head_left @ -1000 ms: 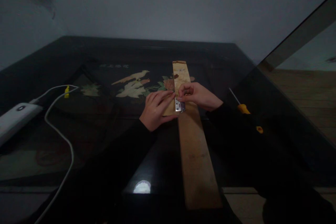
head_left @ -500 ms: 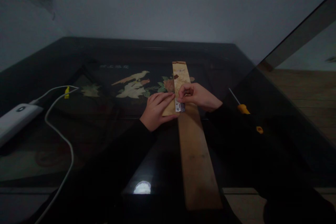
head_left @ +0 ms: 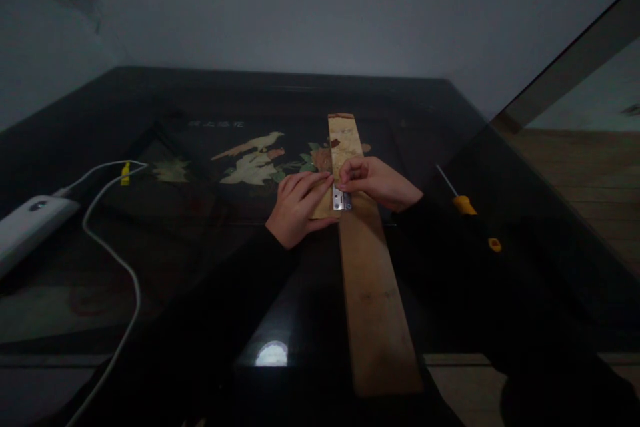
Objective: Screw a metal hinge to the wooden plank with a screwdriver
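Note:
A long wooden board (head_left: pixel 377 300) lies lengthwise on the dark table. Against its left side, a smaller piece of wood (head_left: pixel 324 207) is held by my left hand (head_left: pixel 297 209), fingers along its far edge and thumb along its near edge. A small metal hinge (head_left: pixel 342 201) with holes lies where the two pieces meet. My right hand (head_left: pixel 377 183) is closed in a pinch at the hinge's far end, above the long board. Whatever sits between those fingertips is hidden or too small to name.
A screwdriver (head_left: pixel 464 205) with a yellow and black handle lies to the right. On the left are a white power bank (head_left: pixel 35 227) and its white cable (head_left: pixel 131 270) with a yellow tag (head_left: pixel 125 174). Behind the glossy table (head_left: pixel 280 80) stands a wall (head_left: pixel 280 7).
The right fingertips have shifted slightly and more of the hinge shows. My left hand keeps its grip on the small wood piece. The view has tilted a little.

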Demonstrator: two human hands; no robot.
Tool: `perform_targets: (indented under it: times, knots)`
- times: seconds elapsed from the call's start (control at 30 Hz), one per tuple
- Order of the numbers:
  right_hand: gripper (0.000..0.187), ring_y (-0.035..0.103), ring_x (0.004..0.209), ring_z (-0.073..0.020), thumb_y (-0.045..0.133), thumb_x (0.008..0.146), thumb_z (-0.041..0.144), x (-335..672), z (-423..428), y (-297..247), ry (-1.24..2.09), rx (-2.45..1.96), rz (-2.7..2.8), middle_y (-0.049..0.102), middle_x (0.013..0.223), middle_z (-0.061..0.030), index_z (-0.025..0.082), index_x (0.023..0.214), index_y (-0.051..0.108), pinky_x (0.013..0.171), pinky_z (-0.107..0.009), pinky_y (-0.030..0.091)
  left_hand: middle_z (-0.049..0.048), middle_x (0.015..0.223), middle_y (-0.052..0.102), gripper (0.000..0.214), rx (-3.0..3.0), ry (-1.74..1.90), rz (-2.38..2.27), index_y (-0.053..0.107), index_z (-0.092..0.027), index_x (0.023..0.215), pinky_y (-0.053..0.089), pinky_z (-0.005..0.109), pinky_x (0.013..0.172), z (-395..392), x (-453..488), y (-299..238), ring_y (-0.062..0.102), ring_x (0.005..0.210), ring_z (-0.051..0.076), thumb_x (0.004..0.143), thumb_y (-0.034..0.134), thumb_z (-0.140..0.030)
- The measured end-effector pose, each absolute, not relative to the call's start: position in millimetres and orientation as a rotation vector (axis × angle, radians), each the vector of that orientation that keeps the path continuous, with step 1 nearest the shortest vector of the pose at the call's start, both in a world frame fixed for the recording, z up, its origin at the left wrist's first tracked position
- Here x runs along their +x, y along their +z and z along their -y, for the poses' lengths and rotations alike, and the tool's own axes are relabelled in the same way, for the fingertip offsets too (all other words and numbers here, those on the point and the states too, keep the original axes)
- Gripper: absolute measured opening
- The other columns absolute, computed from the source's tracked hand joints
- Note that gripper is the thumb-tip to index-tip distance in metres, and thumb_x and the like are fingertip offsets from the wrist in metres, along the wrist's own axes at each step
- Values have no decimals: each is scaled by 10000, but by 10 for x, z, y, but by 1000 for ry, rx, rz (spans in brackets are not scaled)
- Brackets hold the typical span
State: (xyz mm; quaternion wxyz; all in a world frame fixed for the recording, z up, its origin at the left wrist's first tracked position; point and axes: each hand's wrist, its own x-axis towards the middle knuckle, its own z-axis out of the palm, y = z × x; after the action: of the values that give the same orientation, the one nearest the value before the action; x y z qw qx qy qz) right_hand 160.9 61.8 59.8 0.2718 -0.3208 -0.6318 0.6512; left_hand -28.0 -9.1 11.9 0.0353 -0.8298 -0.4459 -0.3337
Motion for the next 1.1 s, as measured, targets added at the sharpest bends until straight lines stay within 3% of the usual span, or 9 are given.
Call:
perform_targets:
  times: [0.37,0.57,1.1]
  knots:
    - [114,542,650,-87,698,639,142,1615,-591,689,1554,-784,1917,582,659,34,153,649,584,656,-238,428,120,1244,584,640,-2609,-1085,1451,534,-186,1289,345,417,991,90,-263,106,501,1144,277,766,640,-539]
    - [140,549,649,-91,699,679,200,1625,-611,658,1563,-839,1916,601,717,28,165,774,602,658,-248,438,117,1264,576,636,-2604,-1023,1473,525,-199,1301,326,429,1007,89,-269,104,488,1167,283,771,636,-534]
    - [138,556,598,-88,725,651,188,1754,-683,740,1600,-899,1781,608,618,34,150,748,634,634,-249,424,100,1276,566,604,-2669,-975,1602,524,-220,1305,330,427,1003,83,-265,107,474,1177,280,774,656,-475]
